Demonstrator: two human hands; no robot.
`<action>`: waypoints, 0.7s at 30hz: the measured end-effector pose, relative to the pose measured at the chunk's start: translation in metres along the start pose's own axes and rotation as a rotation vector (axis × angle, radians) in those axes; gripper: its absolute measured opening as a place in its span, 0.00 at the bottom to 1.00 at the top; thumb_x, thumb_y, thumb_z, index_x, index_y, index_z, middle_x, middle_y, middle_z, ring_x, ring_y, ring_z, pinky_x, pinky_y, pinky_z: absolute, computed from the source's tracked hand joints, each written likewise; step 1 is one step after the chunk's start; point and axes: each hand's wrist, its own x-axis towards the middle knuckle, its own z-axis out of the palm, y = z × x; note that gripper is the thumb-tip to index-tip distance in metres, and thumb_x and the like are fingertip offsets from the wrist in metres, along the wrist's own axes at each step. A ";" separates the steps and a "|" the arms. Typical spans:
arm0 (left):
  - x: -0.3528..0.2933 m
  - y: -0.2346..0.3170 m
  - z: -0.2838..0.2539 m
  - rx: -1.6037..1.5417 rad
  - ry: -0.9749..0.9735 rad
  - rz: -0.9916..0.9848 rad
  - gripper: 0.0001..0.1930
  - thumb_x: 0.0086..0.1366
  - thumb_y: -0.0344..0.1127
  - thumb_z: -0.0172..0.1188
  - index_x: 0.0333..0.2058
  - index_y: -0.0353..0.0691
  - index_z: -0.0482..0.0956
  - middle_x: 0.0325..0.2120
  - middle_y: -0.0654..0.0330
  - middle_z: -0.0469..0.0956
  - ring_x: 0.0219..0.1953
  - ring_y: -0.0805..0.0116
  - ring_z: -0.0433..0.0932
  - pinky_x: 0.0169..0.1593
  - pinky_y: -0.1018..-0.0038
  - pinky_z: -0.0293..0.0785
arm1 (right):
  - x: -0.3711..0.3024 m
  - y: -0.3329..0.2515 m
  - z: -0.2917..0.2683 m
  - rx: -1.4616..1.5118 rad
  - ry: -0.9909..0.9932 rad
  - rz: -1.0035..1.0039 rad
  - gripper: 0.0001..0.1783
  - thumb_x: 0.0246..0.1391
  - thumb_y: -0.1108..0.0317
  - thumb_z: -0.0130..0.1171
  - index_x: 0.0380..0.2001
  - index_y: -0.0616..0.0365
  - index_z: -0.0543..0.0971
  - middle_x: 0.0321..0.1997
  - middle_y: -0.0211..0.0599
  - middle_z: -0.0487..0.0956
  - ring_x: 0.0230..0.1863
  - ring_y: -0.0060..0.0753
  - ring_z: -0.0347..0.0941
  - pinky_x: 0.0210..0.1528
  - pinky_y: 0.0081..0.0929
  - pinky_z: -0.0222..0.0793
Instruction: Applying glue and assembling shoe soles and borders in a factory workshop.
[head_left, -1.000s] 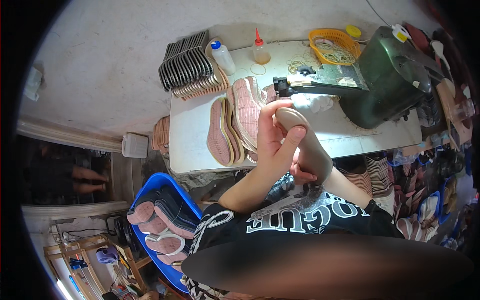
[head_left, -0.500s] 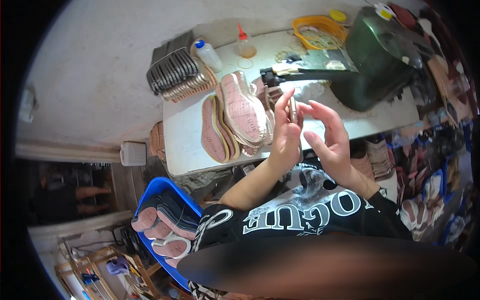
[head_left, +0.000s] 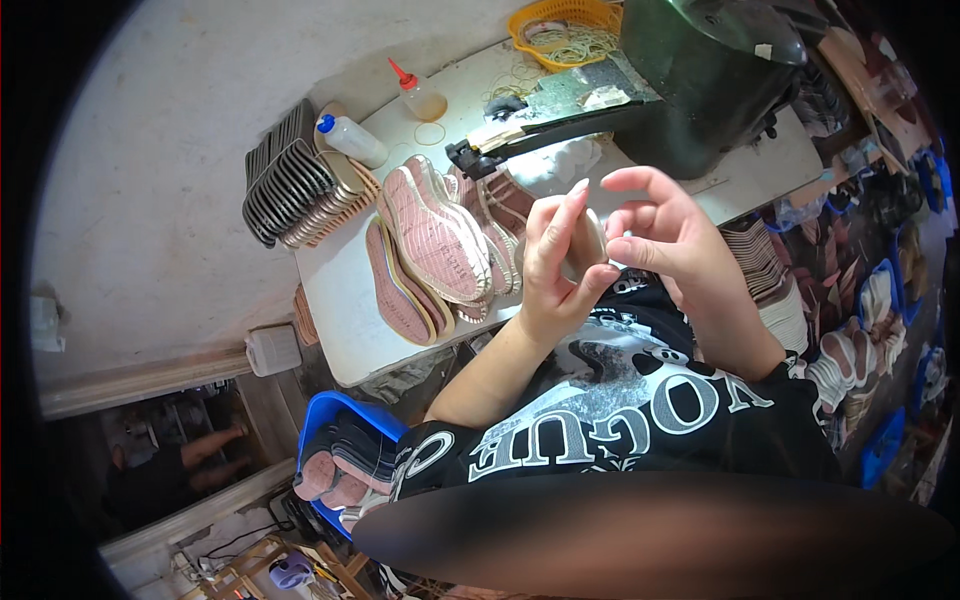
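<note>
Over the near table edge, my left hand [head_left: 556, 258] grips a beige, smooth, flat piece [head_left: 588, 247] with a rounded edge. It resembles a sole seen at a slant, but my fingers hide most of it. My right hand [head_left: 655, 238] is at the piece's other side, index finger raised. Its thumb and other fingers pinch together near the edge, and what lies between them is too small to make out. Just left of my hands are pink stitched soles with pale rims [head_left: 437, 235], stacked on the white table [head_left: 335, 345].
A green machine [head_left: 700, 90] with a slim arm [head_left: 560, 135] stands behind my hands. Nearby are a red-tipped bottle [head_left: 420, 97], a blue-capped bottle [head_left: 355, 140], dark banded soles [head_left: 285, 185] and a yellow basket [head_left: 520, 30]. A blue crate [head_left: 312, 425] holds more soles at lower left.
The view has shifted, so the table contents appear further left. The held piece has turned from edge-on to show its beige face. My right fingers have closed in on its edge.
</note>
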 end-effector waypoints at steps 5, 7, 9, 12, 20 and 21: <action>0.003 -0.004 -0.006 0.020 -0.051 0.018 0.35 0.55 0.48 0.66 0.57 0.31 0.69 0.41 0.52 0.69 0.39 0.62 0.72 0.41 0.71 0.71 | 0.006 0.010 -0.006 0.278 -0.167 0.256 0.30 0.52 0.72 0.64 0.56 0.64 0.63 0.35 0.31 0.76 0.37 0.20 0.74 0.41 0.17 0.69; 0.005 -0.003 -0.010 0.128 -0.038 0.006 0.36 0.55 0.48 0.66 0.57 0.31 0.68 0.40 0.52 0.69 0.39 0.63 0.71 0.41 0.71 0.70 | 0.004 0.011 -0.002 0.322 -0.167 0.241 0.30 0.53 0.71 0.63 0.56 0.65 0.62 0.37 0.31 0.76 0.38 0.18 0.73 0.41 0.16 0.68; 0.001 -0.001 -0.010 0.126 -0.004 -0.069 0.37 0.55 0.48 0.66 0.58 0.31 0.67 0.39 0.53 0.69 0.38 0.64 0.71 0.40 0.72 0.70 | 0.003 0.008 0.004 0.303 -0.161 0.144 0.30 0.53 0.72 0.63 0.56 0.65 0.62 0.36 0.31 0.76 0.38 0.17 0.73 0.41 0.15 0.67; -0.004 -0.001 -0.011 0.097 0.030 -0.093 0.39 0.59 0.53 0.61 0.59 0.26 0.64 0.37 0.57 0.68 0.39 0.67 0.67 0.45 0.73 0.64 | 0.011 0.017 0.006 0.203 -0.061 0.059 0.30 0.52 0.71 0.63 0.56 0.64 0.63 0.36 0.31 0.77 0.37 0.15 0.73 0.40 0.13 0.65; 0.008 0.003 -0.017 0.067 -0.105 -0.143 0.36 0.55 0.45 0.67 0.59 0.33 0.67 0.40 0.54 0.68 0.39 0.66 0.71 0.42 0.73 0.70 | 0.013 0.016 -0.007 0.185 -0.040 0.161 0.31 0.50 0.71 0.64 0.55 0.65 0.65 0.35 0.30 0.78 0.34 0.14 0.73 0.36 0.11 0.64; 0.009 0.005 -0.018 0.068 -0.105 -0.143 0.36 0.55 0.45 0.67 0.59 0.33 0.67 0.40 0.54 0.68 0.39 0.66 0.71 0.42 0.73 0.70 | 0.013 0.015 -0.006 0.210 -0.039 0.153 0.31 0.50 0.72 0.64 0.56 0.65 0.64 0.36 0.31 0.78 0.34 0.15 0.73 0.36 0.12 0.65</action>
